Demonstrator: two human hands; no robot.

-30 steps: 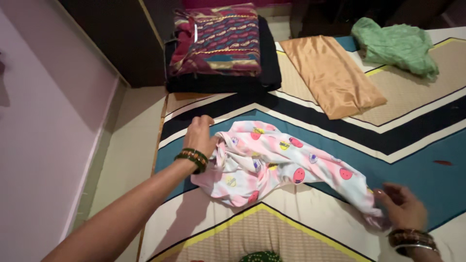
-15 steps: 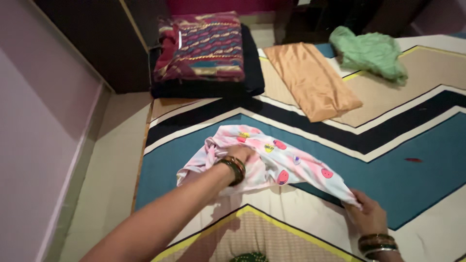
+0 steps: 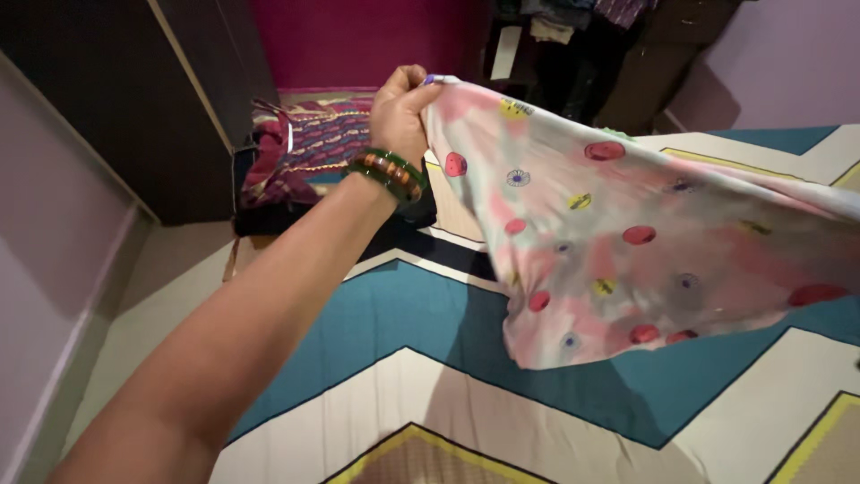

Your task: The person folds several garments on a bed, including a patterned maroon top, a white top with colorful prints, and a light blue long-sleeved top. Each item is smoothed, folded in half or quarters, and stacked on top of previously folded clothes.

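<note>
Above a bed sheet with teal, white and dark zigzag bands, flat and matte: left hand, green and amber bangles at the wrist, fingers clenched on the top corner of a thin, soft pink cloth dotted with red, yellow and blue spots. Cloth hangs spread in the air, trailing off to the right; half a second ago it lay crumpled on the sheet. Behind: folded patterned garments, stacked. Right hand out of view.
</note>
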